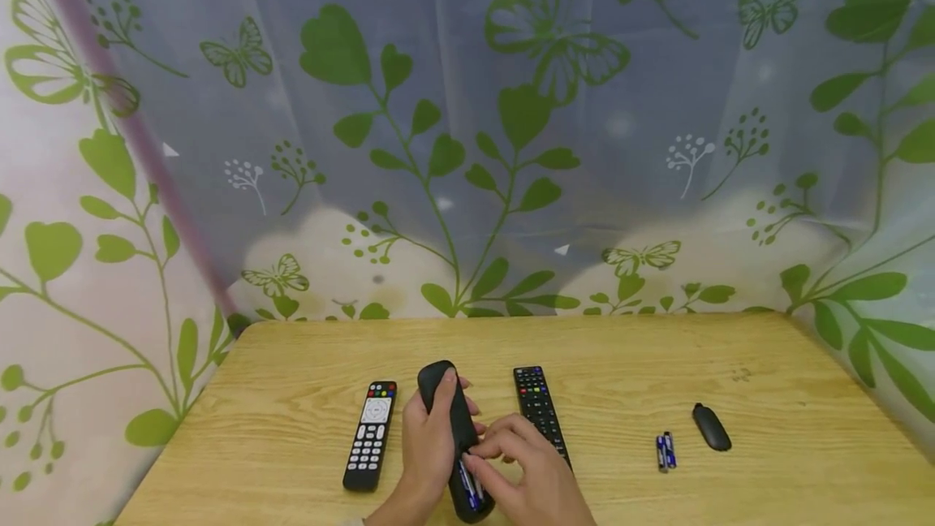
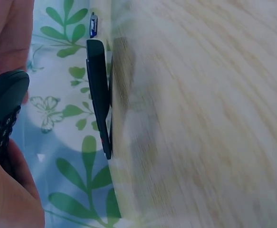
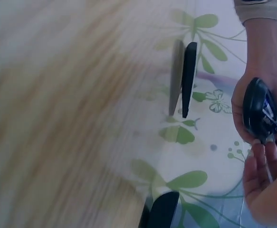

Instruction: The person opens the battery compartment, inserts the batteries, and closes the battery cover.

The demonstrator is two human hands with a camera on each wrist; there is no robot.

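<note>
My left hand (image 1: 427, 445) grips a black remote control (image 1: 461, 422), its back turned up and its thumb lying along the upper end. The battery compartment at the lower end is uncovered, with blue-and-silver batteries (image 1: 468, 487) inside. At the compartment's upper edge, the thumb and bent fingertips of my right hand (image 1: 532, 469) come close together. Whether they pinch a battery or only touch one is hidden. In the right wrist view, the fingertips meet the end of the held remote (image 3: 253, 110). Keys show on its underside in the left wrist view.
A black remote with white keys (image 1: 370, 437) lies on the wooden table (image 1: 292, 396) at left. Another black remote (image 1: 539, 408) lies behind my right hand. Two loose batteries (image 1: 665, 452) and a small black oval cover (image 1: 712, 427) are at right. A leaf-patterned curtain (image 1: 467, 144) hangs behind.
</note>
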